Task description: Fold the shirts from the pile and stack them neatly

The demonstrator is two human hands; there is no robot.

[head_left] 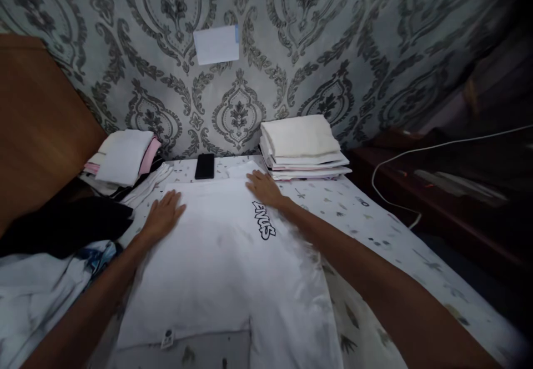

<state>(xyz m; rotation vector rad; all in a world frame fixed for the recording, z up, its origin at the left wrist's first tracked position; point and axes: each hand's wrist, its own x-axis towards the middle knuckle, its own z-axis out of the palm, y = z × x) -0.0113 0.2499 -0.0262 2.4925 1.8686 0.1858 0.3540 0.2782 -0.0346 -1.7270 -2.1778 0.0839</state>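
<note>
A white garment [208, 247] with black lettering is spread out on the patterned bed sheet [353, 219]. My left hand [163, 213] lies flat at its upper left edge, fingers apart. Near the top right edge, above the lettering, my right hand [264, 187] rests flat on the cloth with its fingers stretched out. Neither hand grips anything. A small tag shows at the garment's lower left edge, and part of the cloth is folded over.
Folded cloths [302, 138] are stacked at the back right. A black phone [205, 166] lies near the wall. More folded cloths [125, 158] stand back left, above a dark garment [70, 222] and a loose white one [37, 285]. A white cable [387, 160] hangs right.
</note>
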